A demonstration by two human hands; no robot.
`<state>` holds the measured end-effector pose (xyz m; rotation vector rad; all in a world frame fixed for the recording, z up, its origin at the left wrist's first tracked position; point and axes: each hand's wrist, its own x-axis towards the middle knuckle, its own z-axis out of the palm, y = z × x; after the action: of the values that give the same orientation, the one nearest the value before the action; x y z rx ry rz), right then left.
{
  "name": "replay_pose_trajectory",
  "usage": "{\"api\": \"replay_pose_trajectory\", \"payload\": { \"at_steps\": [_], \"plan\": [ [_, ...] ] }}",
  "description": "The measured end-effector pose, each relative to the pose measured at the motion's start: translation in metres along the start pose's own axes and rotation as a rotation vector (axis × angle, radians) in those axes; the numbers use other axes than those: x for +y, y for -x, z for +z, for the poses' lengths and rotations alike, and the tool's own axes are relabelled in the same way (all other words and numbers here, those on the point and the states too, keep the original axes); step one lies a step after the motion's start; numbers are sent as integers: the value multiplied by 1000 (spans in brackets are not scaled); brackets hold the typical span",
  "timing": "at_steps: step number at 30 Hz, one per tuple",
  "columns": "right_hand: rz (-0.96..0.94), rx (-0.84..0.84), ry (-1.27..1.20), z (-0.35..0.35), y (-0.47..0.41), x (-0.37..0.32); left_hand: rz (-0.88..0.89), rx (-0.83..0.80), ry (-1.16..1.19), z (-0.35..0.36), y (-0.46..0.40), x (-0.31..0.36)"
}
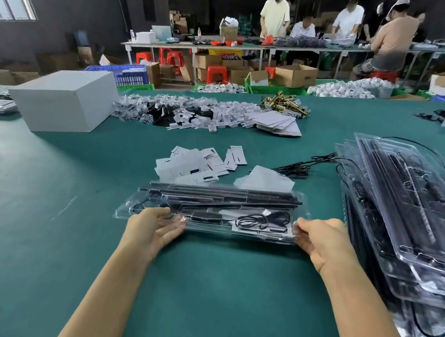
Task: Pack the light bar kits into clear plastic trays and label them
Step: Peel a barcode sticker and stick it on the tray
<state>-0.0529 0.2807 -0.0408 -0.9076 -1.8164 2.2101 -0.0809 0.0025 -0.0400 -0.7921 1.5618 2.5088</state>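
You grip the long clear plastic tray (209, 225) of black light bars at both ends, left hand (154, 226) and right hand (320, 243), on the green table (35, 228).

Open bench near me, clutter ahead and to the right

I have bare green bench (35, 228) from 6 through 9 o'clock. At 12 the packed tray (209, 209) blocks my way, with loose labels (196, 164) just beyond it. At 3 a stack of filled trays (415, 212) walls off that side; a white box (62, 100) stands at 10.
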Motion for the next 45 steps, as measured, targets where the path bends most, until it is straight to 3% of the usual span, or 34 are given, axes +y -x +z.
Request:
{"api": "replay_pose_trajectory", "payload": {
  "at_steps": [3, 6, 8, 12, 15, 18, 20, 23, 26, 31, 36, 40, 45],
  "plan": [
    [28, -27, 34, -6, -2, -2, -4, 61, -472, -17, -3, 10],
    [55, -90, 122, -12, -4, -4, 288, 393, -924, -47, -5, 27],
    [53, -105, 233, -15, -3, -4, 423, 531, -1017, -59, -4, 33],
    [40, -170, 292, -20, 1, -9, 572, 464, -944, -49, -7, 30],
    [44, -201, 258, -17, 3, -9, 842, 430, -1048, -22, -2, 13],
    [28, -180, 249, -8, 5, -6, 1254, 136, -1168, 19, 14, -15],
    [40, -195, 185, -6, 5, -5, 1362, -32, -1248, 48, 15, -25],
    [110, -279, 58, -10, 7, -10, 1308, -187, -1350, 93, 2, -23],
    [232, -322, -155, -15, 7, -11, 1212, -241, -1462, 138, -18, -17],
    [482, -413, -376, -20, 8, -10, 962, -275, -1515, 189, -46, -16],
    [510, -416, -469, -19, 5, -7, 755, -204, -1557, 198, -66, -25],
    [468, -394, -297, -20, 1, -8, 493, -54, -1601, 188, -73, -26],
    [203, -208, 83, -16, 0, -7, 589, -7, -1556, 184, -73, -19]
  ]
}}
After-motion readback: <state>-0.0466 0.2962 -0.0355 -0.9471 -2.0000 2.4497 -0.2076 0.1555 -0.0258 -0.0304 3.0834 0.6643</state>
